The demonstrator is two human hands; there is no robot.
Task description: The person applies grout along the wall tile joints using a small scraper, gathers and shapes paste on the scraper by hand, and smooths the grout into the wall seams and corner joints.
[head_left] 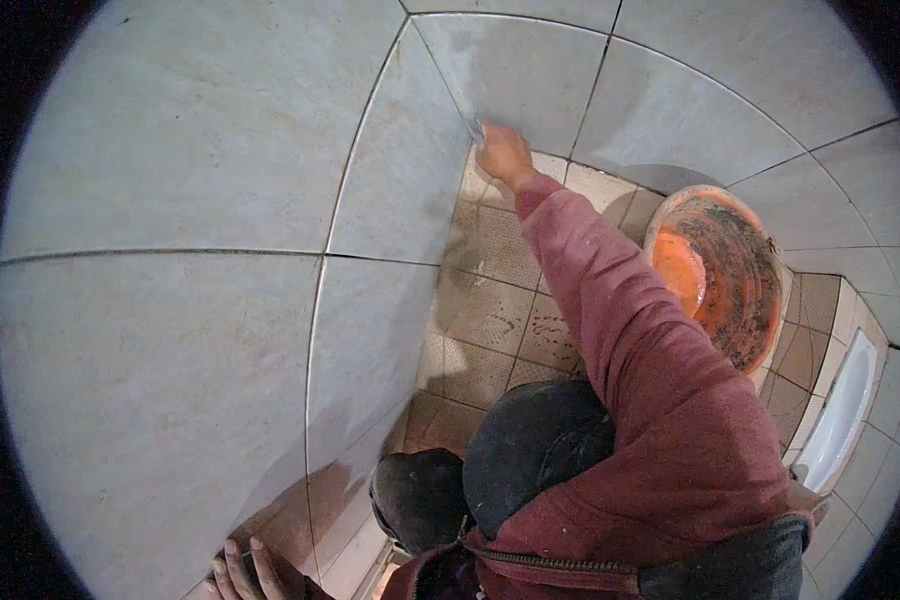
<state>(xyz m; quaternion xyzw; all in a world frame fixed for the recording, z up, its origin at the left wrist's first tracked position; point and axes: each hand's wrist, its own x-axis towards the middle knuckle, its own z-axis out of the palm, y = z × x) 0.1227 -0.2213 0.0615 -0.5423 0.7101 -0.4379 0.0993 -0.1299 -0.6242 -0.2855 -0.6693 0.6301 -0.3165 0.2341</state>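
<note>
Stretched far forward, my right hand point(507, 157) is closed and pressed into the corner where two tiled walls meet, low down near the floor. A small pale grey thing point(478, 132) shows at its fingertips; its kind is too small to tell. At the lower left, my left hand point(248, 574) is partly cut off by the picture's edge. Its fingers are stretched out and apart against the left wall's large pale tiles point(170, 380), with nothing seen in them. Thin dark joints run between the wall tiles.
An orange tub point(682, 272), dirty inside, stands right of my right forearm. Small patterned tiles cover the floor point(490, 300), with wet marks on it. My bent knees point(540, 445) are close in front. A white basin-like fixture point(838, 410) lies at the far right.
</note>
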